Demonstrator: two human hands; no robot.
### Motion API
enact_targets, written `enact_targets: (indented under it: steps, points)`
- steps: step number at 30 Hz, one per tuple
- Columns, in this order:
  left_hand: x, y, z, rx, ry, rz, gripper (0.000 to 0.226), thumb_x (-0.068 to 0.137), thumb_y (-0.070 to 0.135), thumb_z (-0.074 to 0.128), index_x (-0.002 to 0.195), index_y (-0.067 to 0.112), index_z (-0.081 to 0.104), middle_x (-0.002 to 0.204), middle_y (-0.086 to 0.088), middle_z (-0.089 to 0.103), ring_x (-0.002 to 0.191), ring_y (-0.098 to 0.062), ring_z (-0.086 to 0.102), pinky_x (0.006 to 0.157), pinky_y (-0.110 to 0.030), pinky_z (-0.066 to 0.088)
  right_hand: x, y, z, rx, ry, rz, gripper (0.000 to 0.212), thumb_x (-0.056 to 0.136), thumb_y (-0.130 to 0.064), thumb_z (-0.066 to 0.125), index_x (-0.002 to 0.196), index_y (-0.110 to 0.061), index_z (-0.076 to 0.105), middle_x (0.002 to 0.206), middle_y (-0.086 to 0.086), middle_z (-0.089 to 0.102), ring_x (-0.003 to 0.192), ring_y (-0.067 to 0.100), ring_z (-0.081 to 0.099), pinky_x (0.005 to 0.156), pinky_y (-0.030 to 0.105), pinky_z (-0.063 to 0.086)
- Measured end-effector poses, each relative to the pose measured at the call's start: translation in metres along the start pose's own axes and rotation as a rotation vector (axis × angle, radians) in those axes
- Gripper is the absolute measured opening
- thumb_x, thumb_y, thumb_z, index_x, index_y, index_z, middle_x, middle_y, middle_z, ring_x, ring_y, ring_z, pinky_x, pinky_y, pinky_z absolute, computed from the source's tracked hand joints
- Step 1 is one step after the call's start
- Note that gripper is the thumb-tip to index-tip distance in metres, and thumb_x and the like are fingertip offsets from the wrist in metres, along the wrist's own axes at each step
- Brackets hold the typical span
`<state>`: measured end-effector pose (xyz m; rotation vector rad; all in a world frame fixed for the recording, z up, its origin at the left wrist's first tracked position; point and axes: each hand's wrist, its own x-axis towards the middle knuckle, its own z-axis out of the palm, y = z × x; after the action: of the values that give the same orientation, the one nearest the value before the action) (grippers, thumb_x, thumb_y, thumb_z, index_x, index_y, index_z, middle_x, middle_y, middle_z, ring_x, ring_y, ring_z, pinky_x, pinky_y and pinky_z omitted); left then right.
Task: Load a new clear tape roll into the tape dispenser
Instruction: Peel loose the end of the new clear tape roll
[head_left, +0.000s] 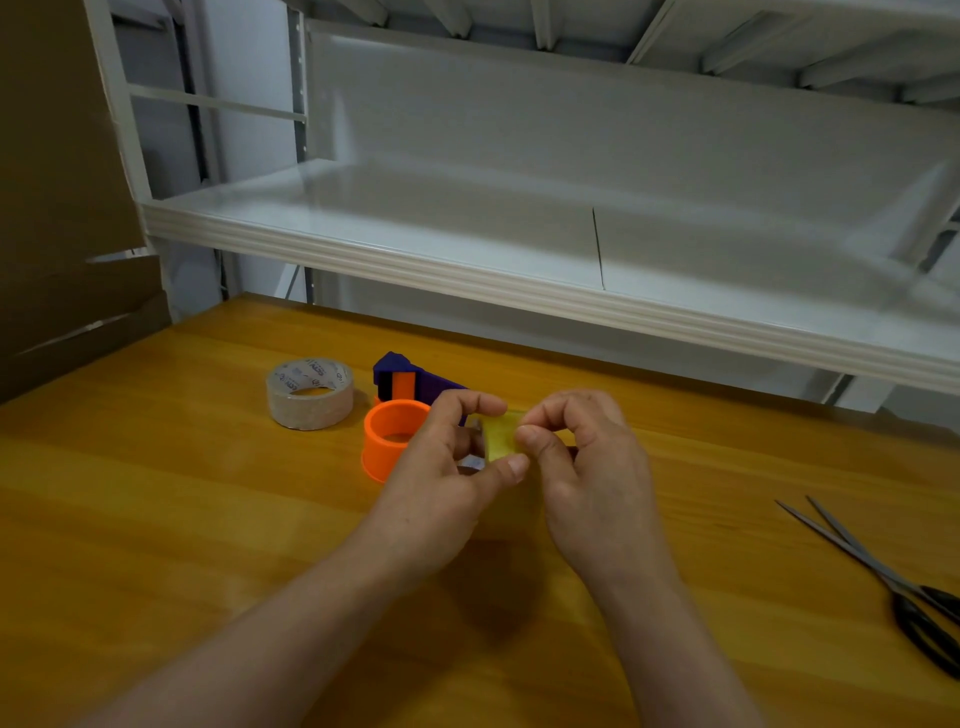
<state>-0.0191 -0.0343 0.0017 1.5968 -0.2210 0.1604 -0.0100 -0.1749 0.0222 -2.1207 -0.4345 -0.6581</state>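
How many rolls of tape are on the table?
1 for certain: a clear tape roll lying flat left of the purple-and-orange tape dispenser. The hands hide part of the table, so another could be concealed.

This looks like a stockroom or packing area. A wooden surface stands against bare white metal shelving, with flattened cardboard leaning at the left. A tape roll, a tape dispenser and scissors lie on the surface.
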Motion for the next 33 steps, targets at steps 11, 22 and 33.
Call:
enact_targets:
  steps: [11, 22, 33]
  points:
    - [-0.0011, 0.0068, -0.0006, -0.142, -0.008, -0.073, 0.029, 0.081, 0.027, 0.073, 0.108, 0.038, 0.067, 0.11, -0.033, 0.059, 0.107, -0.048, 0.062, 0.091, -0.067, 0.049, -0.0011, -0.0015, 0.0018, 0.002, 0.045, -0.029, 0.018, 0.092, -0.01, 0.067, 0.084, -0.025, 0.061, 0.093, -0.012, 0.056, 0.089, -0.002, 0.055, 0.073, 0.007, 0.041]
    - [0.0014, 0.0029, -0.003, -0.238, -0.033, -0.097, 0.022, 0.087, 0.019, 0.071, 0.102, 0.032, 0.062, 0.098, -0.022, 0.062, 0.083, -0.034, 0.059, 0.072, -0.049, 0.046, -0.0007, 0.0001, 0.0023, 0.099, 0.056, 0.012, 0.02, 0.092, -0.01, 0.067, 0.082, -0.027, 0.063, 0.091, -0.014, 0.057, 0.09, 0.001, 0.056, 0.072, 0.008, 0.043]
    - [-0.0014, 0.0084, -0.0059, -0.332, -0.026, -0.082, 0.023, 0.077, 0.025, 0.071, 0.096, 0.025, 0.058, 0.092, -0.014, 0.06, 0.076, -0.032, 0.061, 0.063, -0.043, 0.05, -0.0028, -0.0027, 0.0068, 0.161, 0.068, -0.047, 0.02, 0.093, -0.011, 0.067, 0.086, -0.03, 0.066, 0.095, -0.013, 0.059, 0.095, 0.002, 0.058, 0.078, 0.012, 0.047]
